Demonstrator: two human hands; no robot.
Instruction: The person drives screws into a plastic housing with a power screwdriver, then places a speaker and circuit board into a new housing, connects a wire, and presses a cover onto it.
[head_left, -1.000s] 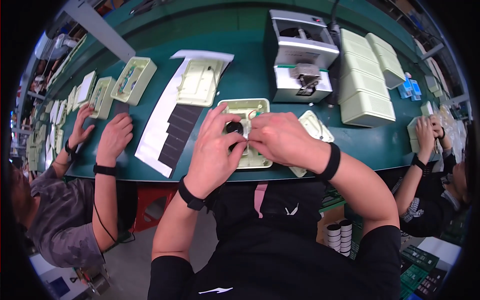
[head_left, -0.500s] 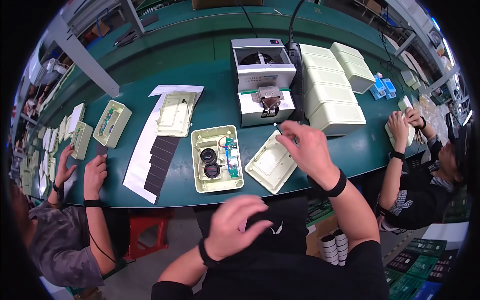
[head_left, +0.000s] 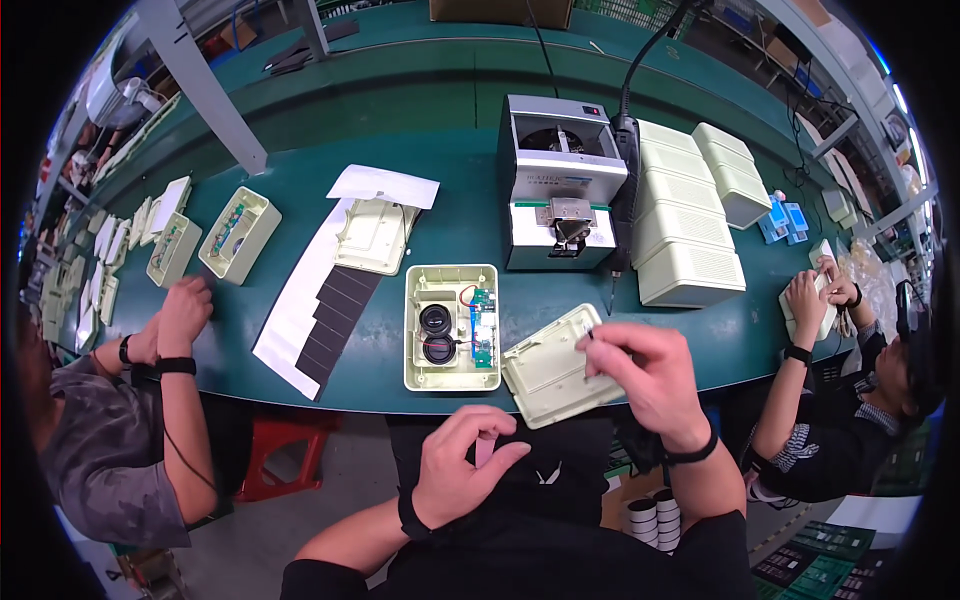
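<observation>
My right hand [head_left: 650, 375] is pinched over the right part of a pale cream cover [head_left: 550, 372], inner side up at the table's front edge. A small dark thing with a pale tip shows at its fingertips, too small to name. Close to the edge, my left hand [head_left: 462, 468] has its fingers curled and thumb apart, with no held object clearly visible; something pinkish shows by its palm. Beside the cover stands an open cream housing [head_left: 412, 350], holding two round black parts [head_left: 437, 334] and a green circuit board [head_left: 484, 328].
Beyond the housing stand a screw feeder [head_left: 560, 235] and a hanging electric screwdriver [head_left: 624, 200]. Cream housings [head_left: 688, 240] line up at right. Left lie a white sheet with black strips [head_left: 335, 315] and another cover [head_left: 372, 238]. Co-workers sit on both sides.
My right hand has come down and nearer, from beside the feeder to the cover's right part. The cover has shifted nearer and turned. The left co-worker's hands have drawn together.
</observation>
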